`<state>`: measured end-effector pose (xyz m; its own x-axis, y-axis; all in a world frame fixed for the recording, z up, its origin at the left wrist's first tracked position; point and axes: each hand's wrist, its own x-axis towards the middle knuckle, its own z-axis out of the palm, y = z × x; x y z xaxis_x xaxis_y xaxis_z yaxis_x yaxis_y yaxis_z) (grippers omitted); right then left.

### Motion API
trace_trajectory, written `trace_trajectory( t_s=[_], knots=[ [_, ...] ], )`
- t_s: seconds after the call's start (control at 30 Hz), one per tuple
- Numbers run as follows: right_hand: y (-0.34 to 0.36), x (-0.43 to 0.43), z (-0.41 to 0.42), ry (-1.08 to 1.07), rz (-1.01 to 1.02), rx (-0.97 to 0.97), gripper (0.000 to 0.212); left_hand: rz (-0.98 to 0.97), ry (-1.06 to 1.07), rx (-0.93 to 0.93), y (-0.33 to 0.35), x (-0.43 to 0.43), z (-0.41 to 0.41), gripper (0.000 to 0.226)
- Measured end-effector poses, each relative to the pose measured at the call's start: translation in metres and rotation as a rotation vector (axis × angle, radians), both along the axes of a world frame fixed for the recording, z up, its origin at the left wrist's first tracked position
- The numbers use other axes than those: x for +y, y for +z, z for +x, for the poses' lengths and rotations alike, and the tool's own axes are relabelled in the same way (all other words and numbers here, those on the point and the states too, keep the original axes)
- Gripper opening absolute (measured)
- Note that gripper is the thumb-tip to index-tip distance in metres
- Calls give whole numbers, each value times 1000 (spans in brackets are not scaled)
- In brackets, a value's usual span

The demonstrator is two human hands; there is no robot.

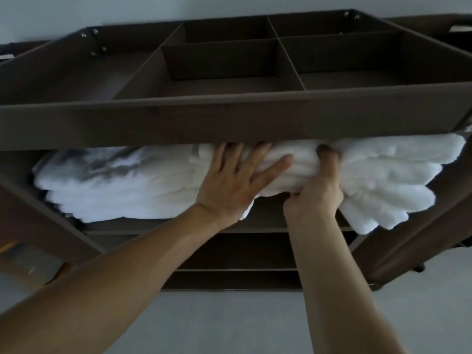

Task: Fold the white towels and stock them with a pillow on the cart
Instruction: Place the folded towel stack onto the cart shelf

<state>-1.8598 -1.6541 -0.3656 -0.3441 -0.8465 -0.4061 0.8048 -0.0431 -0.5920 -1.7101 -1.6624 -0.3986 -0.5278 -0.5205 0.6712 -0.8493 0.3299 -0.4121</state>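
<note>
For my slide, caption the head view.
Left hand presses, right hand grips white towels on cart shelf.

Two hands [237, 180], one cart [229, 123], towels [127, 190] beyond counting.

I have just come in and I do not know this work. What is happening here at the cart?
A person is loading white towels onto the shelf just below the top tray of a brown cart. The left hand lies flat with straight fingers on the front of the stack. The right hand grips another bundle of towels, which sticks out past the shelf edge on the right. The compartments of the top tray hold nothing. No pillow is in view.
</note>
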Motion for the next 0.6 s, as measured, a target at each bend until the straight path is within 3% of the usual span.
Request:
trace_trajectory(
  t_s=[0.13,0.27,0.33,0.4,0.47,0.6],
  knots=[
    [-40,0,-4,77,39,71,71,29,-10,-51,-35,6,6,63],
    [-70,25,-28,179,59,53,63,115,-42,-75,-78,22,7,79],
    [-67,30,-44,100,55,7,59,158,-28,-41,-79,28,5,103],
    [-61,32,-56,-43,87,-37,80,175,5,-7,-78,29,11,121],
    [-51,33,-59,-118,109,-56,102,150,89,26,-73,26,16,125],
    [-24,15,-46,-164,209,-8,92,131,106,2,-65,16,24,120]
  ],
)
